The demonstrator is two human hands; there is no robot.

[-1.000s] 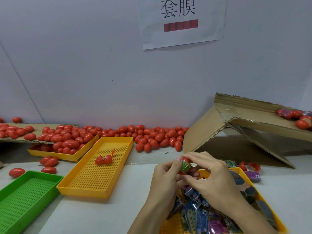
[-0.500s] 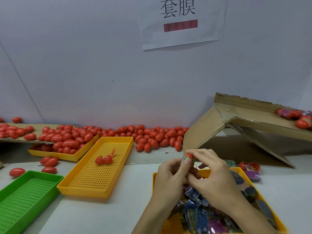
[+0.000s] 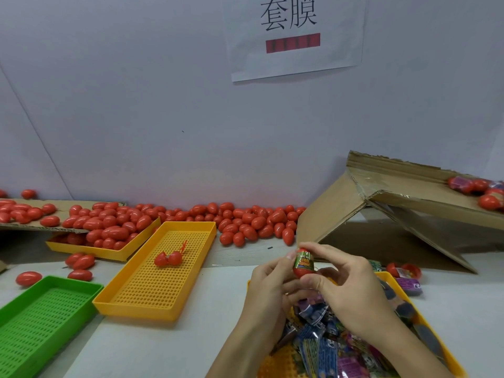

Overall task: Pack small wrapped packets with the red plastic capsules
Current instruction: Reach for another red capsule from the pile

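Here the red capsule (image 3: 303, 263) stands upright, pinched between left hand (image 3: 268, 290) and right hand (image 3: 345, 287) grips.

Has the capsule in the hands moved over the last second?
Yes. The capsule has risen slightly toward the wall, and now shows clear above the packet tray's far rim, pinched by both hands.

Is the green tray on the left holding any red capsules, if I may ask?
No, the green tray shows only bare mesh; the nearest capsules lie beside it.
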